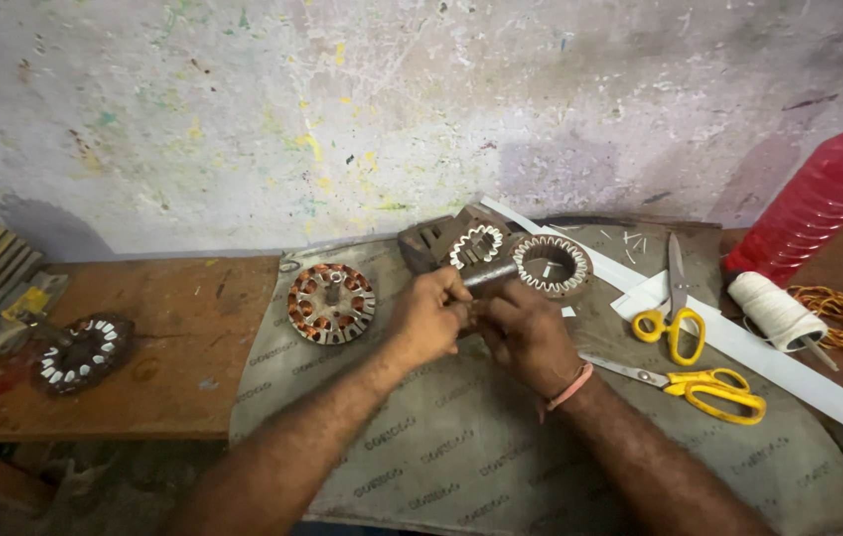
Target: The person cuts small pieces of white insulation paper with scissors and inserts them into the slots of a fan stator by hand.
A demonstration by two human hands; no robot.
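Metal rod (pixel 489 275) angled up-right, fingers of left hand (pixel 428 318), right hand (pixel 526 333) gripping it.

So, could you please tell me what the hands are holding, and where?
The left hand and right hand together pinch a small item between their fingertips; what it is, and where it is gripped, cannot be told.

there are no screens or signs here. a big grey sheet (pixel 461 447) lies flat on the wooden bench and hangs over its near edge. it has small dark printed marks on it in slanted rows, over and over, like the outside of a sack. a tall red plastic bottle (pixel 824 194) with ridges stands at the far right, leaning against the wall; no label shows on it. at the far left a small yellow tag (pixel 26 301) sits on a grey thing beside the stack of metal strips.
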